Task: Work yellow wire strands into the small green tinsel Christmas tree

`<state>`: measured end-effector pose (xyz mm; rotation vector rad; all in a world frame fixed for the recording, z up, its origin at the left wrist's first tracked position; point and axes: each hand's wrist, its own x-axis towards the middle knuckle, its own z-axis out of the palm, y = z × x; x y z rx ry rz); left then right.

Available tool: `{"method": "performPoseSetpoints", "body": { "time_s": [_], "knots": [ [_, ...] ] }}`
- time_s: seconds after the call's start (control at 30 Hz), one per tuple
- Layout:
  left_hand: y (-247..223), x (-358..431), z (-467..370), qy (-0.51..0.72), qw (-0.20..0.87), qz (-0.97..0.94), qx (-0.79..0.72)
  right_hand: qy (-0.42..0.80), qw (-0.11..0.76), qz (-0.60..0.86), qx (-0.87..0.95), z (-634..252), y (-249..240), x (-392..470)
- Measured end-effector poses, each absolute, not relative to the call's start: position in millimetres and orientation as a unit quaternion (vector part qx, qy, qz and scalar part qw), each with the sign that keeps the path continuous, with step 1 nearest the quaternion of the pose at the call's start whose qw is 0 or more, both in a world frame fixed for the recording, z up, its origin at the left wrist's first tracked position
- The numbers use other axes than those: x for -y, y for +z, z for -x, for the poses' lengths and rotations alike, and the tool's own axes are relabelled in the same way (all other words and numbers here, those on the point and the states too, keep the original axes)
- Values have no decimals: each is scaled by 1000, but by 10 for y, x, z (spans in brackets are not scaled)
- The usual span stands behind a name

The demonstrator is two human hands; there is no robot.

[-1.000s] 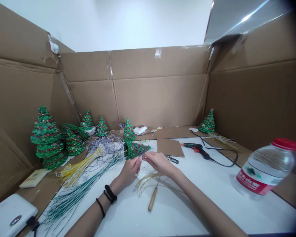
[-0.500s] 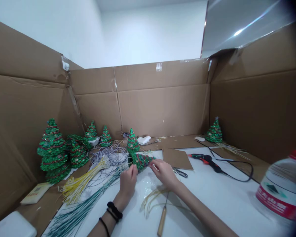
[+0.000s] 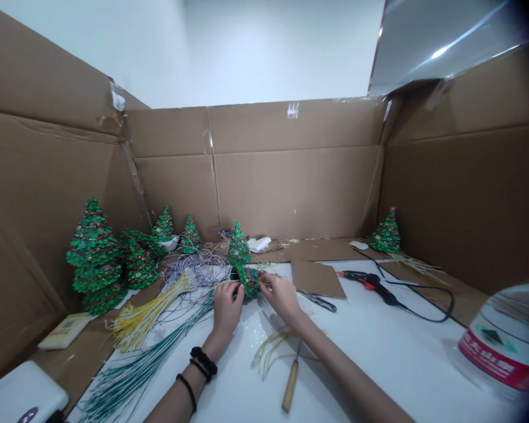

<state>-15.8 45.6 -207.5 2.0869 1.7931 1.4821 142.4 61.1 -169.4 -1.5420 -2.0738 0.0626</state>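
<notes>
A small green tinsel Christmas tree [image 3: 249, 285] lies tilted between my hands, low over the white tabletop. My left hand [image 3: 227, 308] is closed around its base end, thumb against the tinsel. Fingertips of my right hand [image 3: 282, 298] pinch at the tree's other side; whether a strand sits between them is too small to see. Right behind stands another small Christmas tree [image 3: 238, 244]. Closest to my left wrist lies a bundle of dark green strands [image 3: 158, 358]. Below my right forearm are pale yellow strands [image 3: 268, 349] and a wooden-handled awl [image 3: 291, 385].
Left are yellow strands [image 3: 147, 317], tangled wire [image 3: 198, 267] and a tall tinsel tree [image 3: 94, 258]. To the right lie scissors [image 3: 320, 301], a cardboard piece [image 3: 320, 279], a glue gun [image 3: 370, 282] with its cord, and a large bottle [image 3: 505, 341]. Cardboard walls [image 3: 295, 176] enclose the table.
The tree in my hands has turned, its tip now less visible. My left hand's grip has shifted further around it, and my right hand has moved slightly left. The view has shifted a little.
</notes>
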Motion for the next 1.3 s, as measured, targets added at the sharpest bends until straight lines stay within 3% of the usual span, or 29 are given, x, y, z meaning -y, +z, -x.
{"method": "performPoseSetpoints", "body": {
  "time_s": [0.3, 0.57, 0.83, 1.3],
  "knots": [
    [-2060, -489, 105, 488, 117, -654, -566, -30, 277, 574, 770, -1406, -1834, -614],
    [-1993, -604, 44, 509, 379, -618, -465, -51, 263, 553, 789, -1454, -1878, -631],
    [-2092, -623, 45, 518, 341, -621, -479, -41, 271, 529, 803, -1510, -1876, -600],
    [-1948, -458, 88, 537, 399, -534, -517, -33, 297, 494, 817, -1428, -1730, -358]
  ]
}}
